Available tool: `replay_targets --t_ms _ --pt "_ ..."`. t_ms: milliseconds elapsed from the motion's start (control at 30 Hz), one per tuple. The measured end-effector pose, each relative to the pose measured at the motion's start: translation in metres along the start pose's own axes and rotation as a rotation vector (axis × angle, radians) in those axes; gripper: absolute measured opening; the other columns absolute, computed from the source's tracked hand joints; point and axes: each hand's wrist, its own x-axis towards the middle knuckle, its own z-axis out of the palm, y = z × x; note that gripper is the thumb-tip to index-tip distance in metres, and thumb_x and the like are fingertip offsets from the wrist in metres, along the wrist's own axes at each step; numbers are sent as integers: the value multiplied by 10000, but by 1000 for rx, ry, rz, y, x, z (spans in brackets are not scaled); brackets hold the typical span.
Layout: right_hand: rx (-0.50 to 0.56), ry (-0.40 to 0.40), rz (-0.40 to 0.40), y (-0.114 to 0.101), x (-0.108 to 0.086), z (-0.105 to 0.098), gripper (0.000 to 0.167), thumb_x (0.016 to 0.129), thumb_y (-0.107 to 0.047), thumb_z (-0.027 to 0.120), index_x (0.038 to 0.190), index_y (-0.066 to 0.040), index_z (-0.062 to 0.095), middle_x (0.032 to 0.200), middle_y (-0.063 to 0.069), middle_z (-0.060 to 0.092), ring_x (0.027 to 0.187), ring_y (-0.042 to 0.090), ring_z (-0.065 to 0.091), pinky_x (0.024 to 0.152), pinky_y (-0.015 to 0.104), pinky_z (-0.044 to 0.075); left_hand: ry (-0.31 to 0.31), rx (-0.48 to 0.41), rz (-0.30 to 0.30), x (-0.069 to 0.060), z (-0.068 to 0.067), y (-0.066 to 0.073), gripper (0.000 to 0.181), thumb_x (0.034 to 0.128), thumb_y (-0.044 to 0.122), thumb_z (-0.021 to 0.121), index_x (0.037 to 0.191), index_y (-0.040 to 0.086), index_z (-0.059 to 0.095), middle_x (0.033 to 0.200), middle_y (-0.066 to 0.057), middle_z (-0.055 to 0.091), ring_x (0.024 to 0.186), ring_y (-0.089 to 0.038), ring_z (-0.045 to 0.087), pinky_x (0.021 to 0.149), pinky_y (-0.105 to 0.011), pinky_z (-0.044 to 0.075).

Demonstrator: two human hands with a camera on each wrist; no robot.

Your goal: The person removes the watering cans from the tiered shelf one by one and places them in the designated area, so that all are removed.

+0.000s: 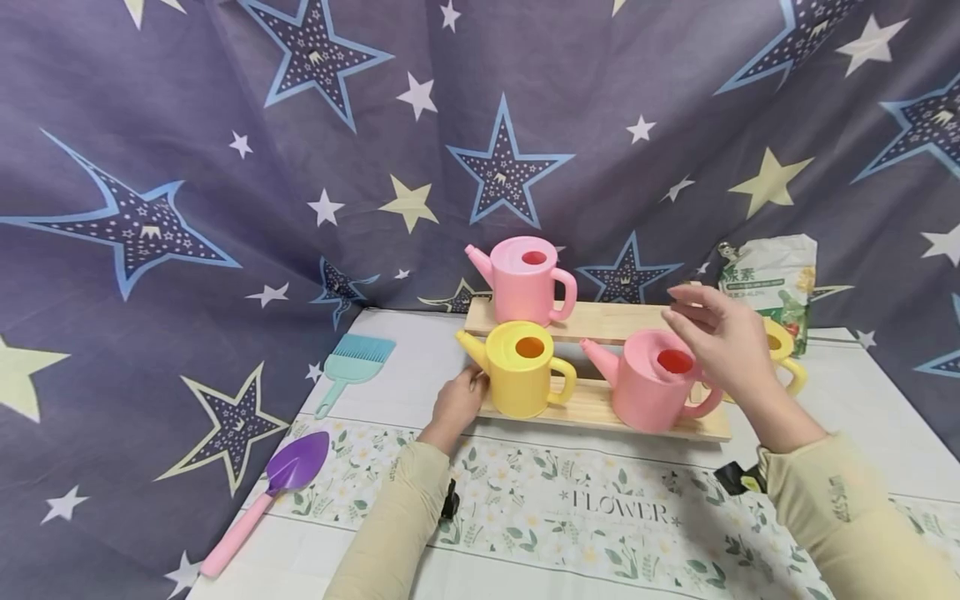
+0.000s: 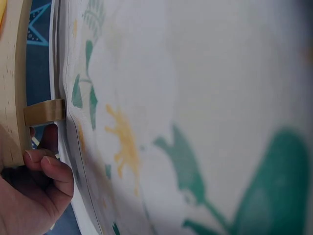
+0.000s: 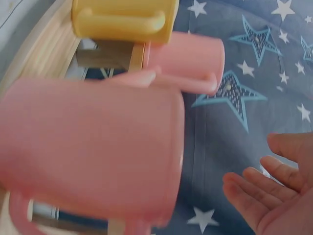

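My left hand [image 1: 459, 402] grips the left end of a two-step wooden stand [image 1: 588, 403]; in the left wrist view its fingers curl round the board's end. On the lower step, a yellow watering can [image 1: 513, 387] stands beside that hand. To its right is a pink watering can [image 1: 643, 392]. Another pink watering can [image 1: 517, 287] sits on the upper step's left end. My right hand [image 1: 726, 343] is raised by the front pink can's handle side, holding nothing; the right wrist view shows its fingers [image 3: 266, 185] loosely extended, apart from the can.
Partly behind my right hand, a second yellow watering can [image 1: 786, 346] stands right of the stand, near a white and green bag [image 1: 776, 267]. At the left lie a teal brush [image 1: 352, 360] and a purple trowel with a pink handle [image 1: 296, 462]. Starry cloth [image 1: 390, 275] hangs behind.
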Motion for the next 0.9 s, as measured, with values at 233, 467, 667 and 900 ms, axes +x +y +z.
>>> replay_targets --t_ms 233,467,667,900 --pt "28 -89 -20 -13 15 24 349 914 -156 703 1224 -8 637 1183 165 663 1027 334 670 805 145 510 -7 2 -15 0 -1 1 402 1041 383 429 1407 243 520 1242 -135 648 1048 -335 643 829 -494 512" --pt "43 -170 34 -24 25 40 383 905 -131 710 1253 -1 614 1238 191 633 1057 351 659 880 457 523 -18 6 -17 1 1 0 400 1042 385 428 1412 260 513 1237 -140 649 992 -313 650 781 -470 517" --pt "29 -217 63 -32 33 53 408 920 -149 694 1294 -21 591 1287 181 607 1097 350 637 903 470 517 -17 -4 -17 1 2 -1 408 1038 395 433 1417 266 509 1253 -134 643 1042 -328 643 812 -488 516" --pt "-23 -239 107 -40 42 73 449 916 -120 693 1336 -25 563 1312 171 596 1096 356 630 896 469 522 -12 0 -3 0 1 -1 413 1039 394 431 1422 259 506 1162 -139 679 836 -254 639 690 -414 507"
